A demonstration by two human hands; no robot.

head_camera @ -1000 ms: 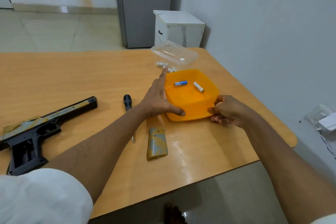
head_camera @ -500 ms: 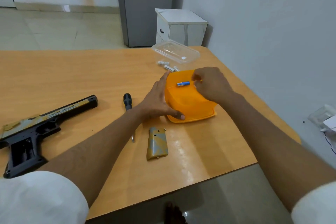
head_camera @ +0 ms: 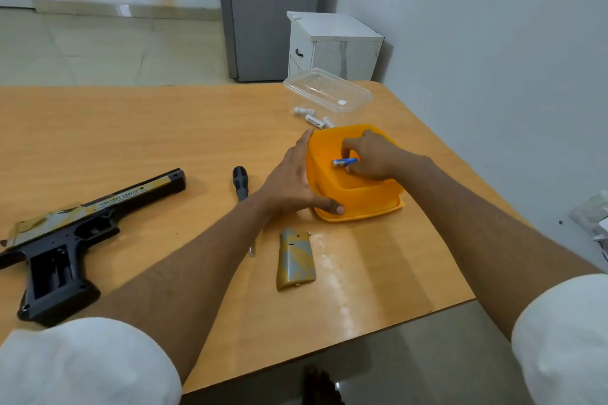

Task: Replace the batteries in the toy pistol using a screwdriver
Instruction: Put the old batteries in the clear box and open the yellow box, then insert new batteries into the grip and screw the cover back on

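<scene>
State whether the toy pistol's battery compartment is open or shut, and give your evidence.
Open. The grip of the toy pistol shows a bare dark cavity, and its camouflage cover lies apart on the table.

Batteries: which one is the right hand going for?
The blue battery inside the orange container, at the right hand fingertips. The white batteries lie loose on the table beyond the container, untouched.
</scene>
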